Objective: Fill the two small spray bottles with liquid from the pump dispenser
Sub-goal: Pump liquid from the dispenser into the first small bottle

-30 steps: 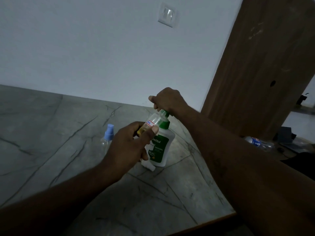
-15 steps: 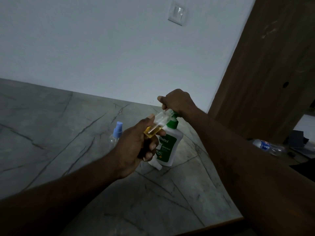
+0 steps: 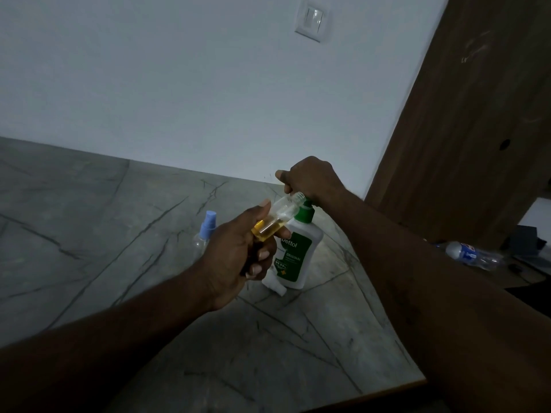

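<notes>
Left hand (image 3: pixel 235 257) grips tilted clear spray bottle (image 3: pixel 280 214); right hand (image 3: pixel 310 178) clasps pump dispenser (image 3: pixel 295 251).

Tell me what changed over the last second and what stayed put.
The left hand tipped the small clear bottle flatter, and its yellow liquid now pools at the end nearest the palm. Nothing was picked up or let go. The right hand stays on the pump dispenser; the blue-capped bottle still stands on the counter.
</notes>
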A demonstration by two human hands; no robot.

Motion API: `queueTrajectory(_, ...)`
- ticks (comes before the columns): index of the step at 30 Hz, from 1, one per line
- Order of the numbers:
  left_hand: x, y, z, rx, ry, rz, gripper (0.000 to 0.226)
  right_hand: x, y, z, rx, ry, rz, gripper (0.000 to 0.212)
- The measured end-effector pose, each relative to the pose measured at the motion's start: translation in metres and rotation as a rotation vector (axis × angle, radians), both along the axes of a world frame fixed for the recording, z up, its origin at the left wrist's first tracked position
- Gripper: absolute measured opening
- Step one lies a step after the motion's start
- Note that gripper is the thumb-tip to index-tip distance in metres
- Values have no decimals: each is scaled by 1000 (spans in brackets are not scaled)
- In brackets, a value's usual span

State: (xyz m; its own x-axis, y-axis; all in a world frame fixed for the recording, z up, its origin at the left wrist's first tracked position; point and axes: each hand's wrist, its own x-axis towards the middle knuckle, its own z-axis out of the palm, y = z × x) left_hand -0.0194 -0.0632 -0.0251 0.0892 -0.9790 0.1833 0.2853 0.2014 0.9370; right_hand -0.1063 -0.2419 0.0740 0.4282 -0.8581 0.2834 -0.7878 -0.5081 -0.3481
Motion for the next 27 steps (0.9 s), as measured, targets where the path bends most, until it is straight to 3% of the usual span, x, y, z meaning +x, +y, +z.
queueTrajectory(7,0,-3,-2,-6,-16,9,64,1,2,3,-59,23,24,39)
queueTrajectory(11,-1,-2,-3,4,-27,12,62,-5,-1,-7,41,-113,5,39)
queueTrajectory(16,-1,-2,-3,10,-46,20,63,-1,5,0,-21,20,24,42)
queueTrajectory(21,0,0,1,-17,-50,7,63,1,8,11,-112,38,31,44)
queueTrajectory(27,-1,1,-2,-15,-80,8,63,-3,7,-1,-11,-11,0,40)
